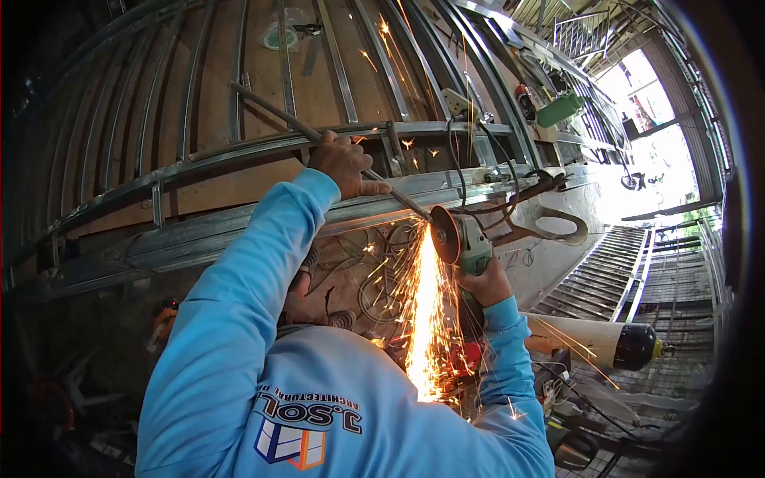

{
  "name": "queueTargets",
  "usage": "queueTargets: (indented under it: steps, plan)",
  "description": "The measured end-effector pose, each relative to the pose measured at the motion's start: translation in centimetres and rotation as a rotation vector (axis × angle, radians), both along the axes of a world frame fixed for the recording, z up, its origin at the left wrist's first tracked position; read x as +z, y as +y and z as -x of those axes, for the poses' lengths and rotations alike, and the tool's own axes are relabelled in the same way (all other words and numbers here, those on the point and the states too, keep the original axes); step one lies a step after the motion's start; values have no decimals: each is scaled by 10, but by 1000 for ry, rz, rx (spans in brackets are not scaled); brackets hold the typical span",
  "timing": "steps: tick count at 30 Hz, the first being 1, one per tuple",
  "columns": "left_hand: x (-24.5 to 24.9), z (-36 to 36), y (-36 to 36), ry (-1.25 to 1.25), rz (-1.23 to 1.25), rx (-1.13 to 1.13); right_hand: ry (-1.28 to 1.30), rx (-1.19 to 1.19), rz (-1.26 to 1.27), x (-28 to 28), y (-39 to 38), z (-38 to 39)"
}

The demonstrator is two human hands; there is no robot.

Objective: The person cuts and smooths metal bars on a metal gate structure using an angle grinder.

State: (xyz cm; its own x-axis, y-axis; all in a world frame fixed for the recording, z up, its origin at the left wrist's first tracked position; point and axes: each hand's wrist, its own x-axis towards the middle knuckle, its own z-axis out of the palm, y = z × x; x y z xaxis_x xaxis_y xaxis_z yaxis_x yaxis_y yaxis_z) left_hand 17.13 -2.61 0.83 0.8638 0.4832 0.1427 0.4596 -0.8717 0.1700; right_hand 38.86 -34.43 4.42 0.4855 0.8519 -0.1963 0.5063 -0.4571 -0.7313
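In the head view, my left hand [344,165] is wrapped around a long, thin metal rod [277,111], which slants from upper left down to the grinder. My right hand [488,284] grips the green body of an angle grinder [476,245]. Its reddish-brown disc [445,234] touches the rod's lower end. A bright stream of sparks [426,319] pours from that contact toward my body, and a few sparks fly up past the rails. Part of the grinder is hidden behind my right hand and the glare.
A metal frame with several bars [191,88] spans the far side. Metal lengths [199,239] lie along its near edge. A cream gas cylinder [582,338] lies at right, below a barred panel [606,271]. A green container [560,110] stands at upper right. Cables [510,191] run behind the grinder.
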Motion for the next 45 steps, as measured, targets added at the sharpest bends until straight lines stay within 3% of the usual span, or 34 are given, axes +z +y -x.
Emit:
queueTargets:
  steps: [3, 5, 12, 15, 21, 24, 27, 33, 39, 45]
  plan:
    - [2, 0, 0, 21, 9, 2, 169, -40, -4, 10, 3, 9]
    - [2, 0, 0, 16, 27, 4, 115, -18, -26, -22, -11, -10]
    - [2, 0, -1, 13, 36, 11, 207, -12, -41, -16, -2, -4]
    - [3, 0, 0, 27, 33, 5, -48, -33, 88, 12, 4, 6]
    - [-1, 1, -1, -40, 7, 6, 185, -49, 14, -1, -3, 0]
    - [-1, 1, -1, -29, 20, 10, -33, 16, 38, -11, -9, -7]
    - [1, 1, 0, -8, 20, 7, 220, -42, -29, -24, -10, -9]
    - [-1, 1, 0, -14, -14, 1, -43, 27, -24, -24, -14, -15]
    - [-3, 1, 1, -26, -23, 4, 182, -70, 30, -15, -7, -8]
    - [-7, 1, 0, -88, -45, 8, -19, -37, 36, -17, -7, -9]
